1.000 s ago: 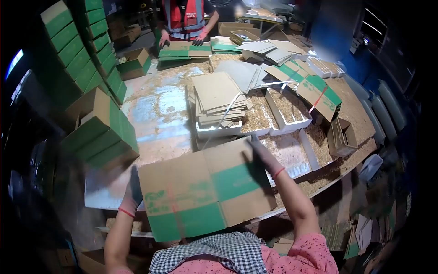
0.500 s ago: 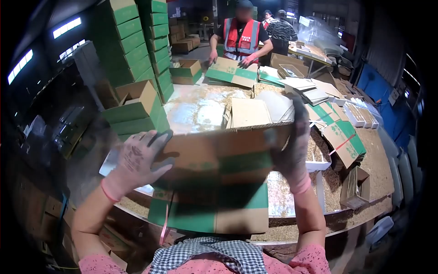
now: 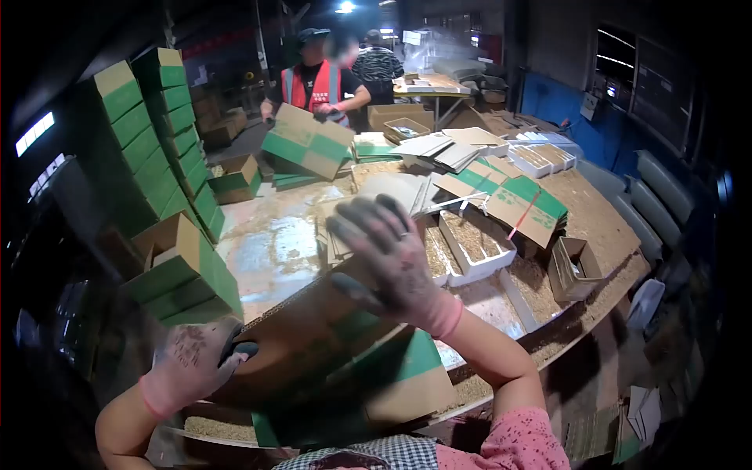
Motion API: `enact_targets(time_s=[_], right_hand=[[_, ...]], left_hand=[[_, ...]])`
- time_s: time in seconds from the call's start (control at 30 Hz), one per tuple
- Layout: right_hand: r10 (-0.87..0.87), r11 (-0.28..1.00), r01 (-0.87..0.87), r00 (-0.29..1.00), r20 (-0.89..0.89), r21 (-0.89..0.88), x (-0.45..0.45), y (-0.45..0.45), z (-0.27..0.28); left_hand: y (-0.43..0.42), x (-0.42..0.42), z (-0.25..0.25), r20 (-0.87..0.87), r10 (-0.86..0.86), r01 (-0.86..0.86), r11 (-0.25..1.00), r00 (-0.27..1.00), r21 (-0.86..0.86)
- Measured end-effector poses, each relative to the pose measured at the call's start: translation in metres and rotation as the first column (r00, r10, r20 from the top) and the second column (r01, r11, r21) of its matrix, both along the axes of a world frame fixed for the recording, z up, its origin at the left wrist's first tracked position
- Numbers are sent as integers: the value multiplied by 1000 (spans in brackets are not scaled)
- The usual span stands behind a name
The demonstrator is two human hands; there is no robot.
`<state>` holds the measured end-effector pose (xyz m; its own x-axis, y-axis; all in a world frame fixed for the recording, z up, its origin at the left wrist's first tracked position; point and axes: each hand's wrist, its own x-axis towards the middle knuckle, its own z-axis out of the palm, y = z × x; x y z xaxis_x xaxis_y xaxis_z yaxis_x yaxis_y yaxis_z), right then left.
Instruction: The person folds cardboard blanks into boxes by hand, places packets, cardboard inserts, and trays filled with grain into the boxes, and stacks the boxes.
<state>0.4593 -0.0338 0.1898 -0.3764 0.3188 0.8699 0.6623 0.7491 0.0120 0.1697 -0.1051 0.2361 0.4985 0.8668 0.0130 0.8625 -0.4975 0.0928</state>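
Note:
A folded cardboard piece (image 3: 305, 337), brown with green areas, is tilted up in front of me. My left hand (image 3: 196, 356), in a pink and grey glove, grips its left end with the thumb over the edge. My right hand (image 3: 388, 262), gloved the same way, is raised at the upper right edge of the piece with its fingers spread; whether the palm touches the board is hidden. Below lies another green and brown flat cardboard (image 3: 411, 384) at the table's near edge.
An open green box (image 3: 184, 266) stands at left, before tall stacks of green boxes (image 3: 141, 141). White foam trays (image 3: 474, 247), strapped cardboards (image 3: 521, 204) and a small open carton (image 3: 574, 270) are at right. Across the table a person in a red vest (image 3: 313, 86) holds cardboard (image 3: 309, 141).
The cardboard has tilted, its left end lower. My left hand has moved down and left with it; my right hand has opened and moved left. The person opposite has raised their cardboard.

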Motion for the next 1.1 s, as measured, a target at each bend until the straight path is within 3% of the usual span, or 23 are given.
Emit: enact_targets(time_s=[0.07,0.1,0.17,0.2,0.23,0.3,0.37,0.4,0.43,0.5,0.53,0.57,0.6,0.67,0.7,0.77,0.8,0.87,0.9,0.93,0.97,1.03,1.1], right_hand=[[-2,975,53,974,228,-214,0,6,-28],[-78,988,96,987,144,-124,-3,-8,-39],[-125,988,135,985,122,-75,6,-45,-58],[-97,995,100,987,132,-16,13,-60,-70],[-67,998,63,988,137,31,20,-73,-80],[217,969,-211,976,32,-130,39,-64,-81],[458,871,-450,889,-5,-199,53,-41,-53],[536,812,-559,828,-164,-167,53,-35,-35],[620,729,-675,721,-311,-112,48,-28,-15],[564,791,-531,825,25,-304,18,-15,-25],[489,844,-283,756,435,-455,-7,-17,-55],[399,881,14,512,760,-472,-25,-16,-85],[494,819,-234,751,438,-524,-27,2,-93],[234,953,-205,965,115,-224,-17,30,-56],[57,995,-46,990,130,-87,-6,42,-41],[-259,964,266,933,250,9,16,73,-43],[-380,913,408,846,373,5,27,94,-60],[-412,839,529,772,484,-128,16,66,-75],[-335,824,502,805,490,-261,1,22,-86],[-241,799,421,878,412,-430,3,15,-90],[-166,745,323,938,305,-584,7,10,-94],[-76,793,53,997,-12,-607,20,36,-144],[-130,674,-394,770,-625,-625,16,-15,-111]], left_hand=[[-4,3,3,-135,-1,-8,997,991,-71],[-4,-4,-2,-124,6,-16,997,992,-79],[1,-23,-4,33,-225,225,974,974,-23],[3,-28,0,84,-171,185,963,982,-195],[5,-38,-11,-35,-141,138,988,989,-64],[11,-32,-8,-160,57,-47,997,985,64],[29,-15,30,74,312,-292,935,947,-200],[47,-31,19,375,290,-172,932,880,-318],[52,-25,-2,375,278,-160,935,884,-316],[47,-14,-48,440,164,-194,981,883,22],[56,-1,-51,551,5,-93,987,834,132],[57,17,-50,613,-205,64,967,763,245],[46,44,-51,642,-426,345,903,637,256],[27,96,-70,616,-664,799,594,424,90],[29,120,-95,234,-913,845,400,333,354],[38,131,-153,191,-788,811,574,585,-118],[39,132,-135,323,-711,780,585,624,-220],[56,111,-99,487,-790,925,360,373,-124],[48,107,-77,352,-831,901,374,431,-221],[34,101,-55,210,-856,861,397,473,-319],[17,103,-25,-99,-803,756,589,588,-284],[46,98,-22,101,-638,641,730,763,-236],[86,61,-88,-84,-425,426,834,901,350]])
